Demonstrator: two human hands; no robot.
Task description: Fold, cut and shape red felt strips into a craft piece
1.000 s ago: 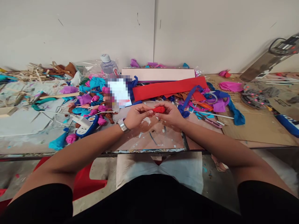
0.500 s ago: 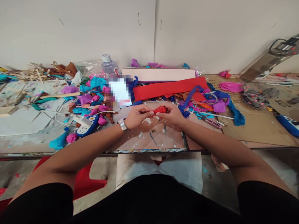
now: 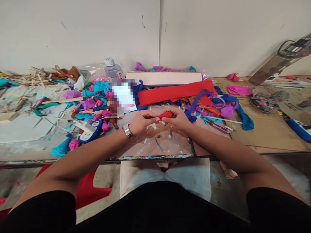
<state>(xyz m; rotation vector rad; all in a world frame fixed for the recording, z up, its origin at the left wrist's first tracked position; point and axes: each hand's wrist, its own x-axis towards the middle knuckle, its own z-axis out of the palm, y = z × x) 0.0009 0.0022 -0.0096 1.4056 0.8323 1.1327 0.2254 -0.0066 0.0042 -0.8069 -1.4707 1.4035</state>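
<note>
Item: one small red bundle [image 3: 166, 115], matte and lightly creased, held just above the surface [image 3: 167, 144], pinched between the fingers of my left hand [image 3: 141, 123] and my right hand [image 3: 180, 120]. Also listed: one clear, white-capped bottle [image 3: 113, 71], red lettering beginning "G"; one cardboard sheet [image 3: 255, 131], its print illegible to me.

Light even, moderately bright, source out of frame. Soft shadows on worktop [image 3: 179, 142], floor [image 3: 107, 176] dimmer. Screen [image 3: 123, 94] bright, mosaic-pixelated. Shirt [image 3: 157, 210] crushed to near-black. Wide-angle stretch at edges; fine detail slightly soft.
</note>
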